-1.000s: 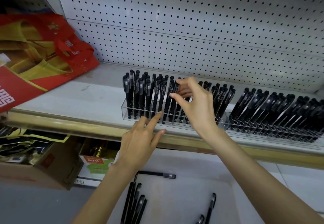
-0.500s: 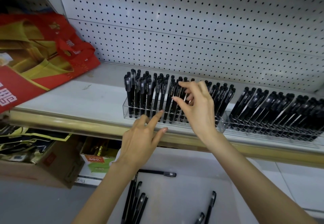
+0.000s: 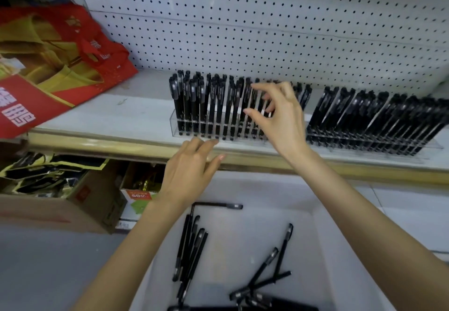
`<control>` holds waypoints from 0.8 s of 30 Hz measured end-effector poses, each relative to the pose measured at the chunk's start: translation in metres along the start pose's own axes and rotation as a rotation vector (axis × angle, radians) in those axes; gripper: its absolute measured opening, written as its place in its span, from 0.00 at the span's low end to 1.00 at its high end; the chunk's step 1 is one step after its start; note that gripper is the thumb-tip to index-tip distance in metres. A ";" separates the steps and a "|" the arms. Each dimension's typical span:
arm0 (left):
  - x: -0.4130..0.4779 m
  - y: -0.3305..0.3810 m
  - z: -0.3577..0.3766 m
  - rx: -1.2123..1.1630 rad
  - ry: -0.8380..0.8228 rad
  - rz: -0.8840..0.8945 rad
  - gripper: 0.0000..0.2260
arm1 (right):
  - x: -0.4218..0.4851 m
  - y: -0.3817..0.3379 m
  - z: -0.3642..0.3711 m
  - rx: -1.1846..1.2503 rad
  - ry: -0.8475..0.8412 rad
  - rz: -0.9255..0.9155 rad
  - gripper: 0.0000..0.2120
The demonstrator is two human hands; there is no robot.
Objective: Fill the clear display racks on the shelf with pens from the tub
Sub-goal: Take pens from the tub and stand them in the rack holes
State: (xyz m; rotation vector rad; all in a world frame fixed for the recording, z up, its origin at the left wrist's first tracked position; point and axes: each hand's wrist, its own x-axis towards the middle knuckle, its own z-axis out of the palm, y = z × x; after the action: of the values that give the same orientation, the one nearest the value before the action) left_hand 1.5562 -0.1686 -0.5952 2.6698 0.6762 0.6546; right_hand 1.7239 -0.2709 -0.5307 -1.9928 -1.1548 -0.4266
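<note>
Nearest the camera, a white tub is seen below the shelf, with loose black pens lying in it: a bundle along its left side, one pen laid crosswise at its far end, and a few crossed near its right middle. Both bare forearms are stretched over the tub towards the shelf. The left hand is held palm down at the shelf's front edge, its fingers loosely spread and nothing gripped in them; the fingertips are just short of the left clear rack. The right hand is raised in front of that rack's right part, thumb and fingers apart and curled around the upright pens there; whether a pen is actually pinched cannot be told. The left rack is filled with black pens standing in rows. Just beside it on the right, a second clear rack is packed with leaning black pens. At the far left of the shelf a red and gold bag is lying. Behind everything a white pegboard wall is seen.
</note>
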 end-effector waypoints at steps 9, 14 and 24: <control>-0.113 0.029 0.057 -0.233 -0.369 -0.160 0.17 | -0.193 0.053 -0.042 0.132 -0.306 0.388 0.20; -0.156 0.032 0.087 -0.377 -0.715 -0.318 0.15 | -0.272 0.065 -0.056 0.295 -0.530 0.628 0.10; -0.171 0.045 0.107 -0.324 -0.940 -0.360 0.10 | -0.309 0.076 -0.046 0.271 -1.037 0.653 0.10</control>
State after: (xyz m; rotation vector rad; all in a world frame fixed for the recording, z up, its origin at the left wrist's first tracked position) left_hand 1.4920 -0.3133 -0.7281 2.1094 0.6492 -0.5274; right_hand 1.6283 -0.5077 -0.7263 -2.1974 -0.9234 1.1488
